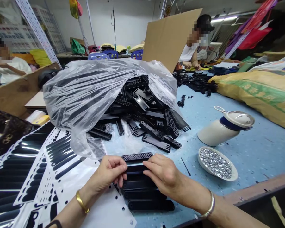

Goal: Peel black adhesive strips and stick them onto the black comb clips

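Note:
My left hand (110, 172) pinches the left end of a flat black strip (135, 168) between thumb and forefinger. At its other end the fingers of my right hand (164, 174) close on the same strip. It lies level, low over the blue table, and I cannot tell whether it rests on a piece underneath. Just beyond is a black plastic handle piece with a lattice face (137, 156). Nearer to me, several smooth black handle pieces (150, 205) lie in a row, partly covered by my right hand.
A clear plastic bag (85, 85) spills a heap of black toothed pieces (154, 129). Sheets of black strips (28, 158) lie at left. On the right are a dish of metal washers (215, 163), a tipped white bottle (218, 129) and a sack (263, 91). Two people sit beyond.

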`<state>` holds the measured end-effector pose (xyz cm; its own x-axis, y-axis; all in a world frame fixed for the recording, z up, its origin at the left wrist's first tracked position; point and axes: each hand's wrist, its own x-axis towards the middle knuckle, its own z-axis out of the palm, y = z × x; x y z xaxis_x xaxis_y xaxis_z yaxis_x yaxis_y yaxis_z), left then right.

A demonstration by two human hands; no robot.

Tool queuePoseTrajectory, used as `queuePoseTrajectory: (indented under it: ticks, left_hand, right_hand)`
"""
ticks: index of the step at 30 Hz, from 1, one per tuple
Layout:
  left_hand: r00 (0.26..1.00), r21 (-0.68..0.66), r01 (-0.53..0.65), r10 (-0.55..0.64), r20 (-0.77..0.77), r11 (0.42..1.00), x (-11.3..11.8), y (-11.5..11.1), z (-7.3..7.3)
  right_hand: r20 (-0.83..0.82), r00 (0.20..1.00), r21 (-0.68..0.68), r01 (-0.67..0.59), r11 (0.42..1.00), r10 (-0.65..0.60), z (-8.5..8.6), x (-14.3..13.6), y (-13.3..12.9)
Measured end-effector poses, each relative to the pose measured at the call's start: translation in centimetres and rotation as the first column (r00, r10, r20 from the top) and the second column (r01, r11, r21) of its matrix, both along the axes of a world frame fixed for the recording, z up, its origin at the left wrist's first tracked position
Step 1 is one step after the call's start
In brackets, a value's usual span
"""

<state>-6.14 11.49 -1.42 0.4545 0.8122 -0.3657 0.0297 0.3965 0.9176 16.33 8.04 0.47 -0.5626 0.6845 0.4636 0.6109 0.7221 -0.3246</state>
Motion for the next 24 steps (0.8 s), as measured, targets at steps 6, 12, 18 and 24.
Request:
queuePoseTrajectory:
  ticks: [6, 12, 18, 24]
  left_hand:
    - [0.959, 0.204, -0.134, 0.179, -0.218, 0.970, -1.2, 1.0, -0.7]
    - [0.858, 0.680, 0.011, 0.343, -0.383, 0.733, -2.7, 1.3, -6.0]
    - [0.910, 0.642, 0.015, 0.256, -0.327, 0.767, -1.7, 1.2, -7.9]
    - [0.916, 0.441, 0.045, 0.138, -0.376, 0.897, -0.4, 0.6, -4.0]
  right_hand:
    - [-0.179, 0.981, -0.056, 0.064, 0.996, -0.073, -1.5, 2.6, 1.7]
    - [-0.129, 0.975, -0.196, 0.153, 0.968, -0.180, -2.5, 2.7, 2.9]
    - [-0.080, 0.975, -0.266, 0.180, 0.947, -0.208, -3.9, 2.0, 3.1]
    - [-0.167, 0.968, -0.304, 0.132, 0.943, -0.190, -3.9, 3.0, 2.2]
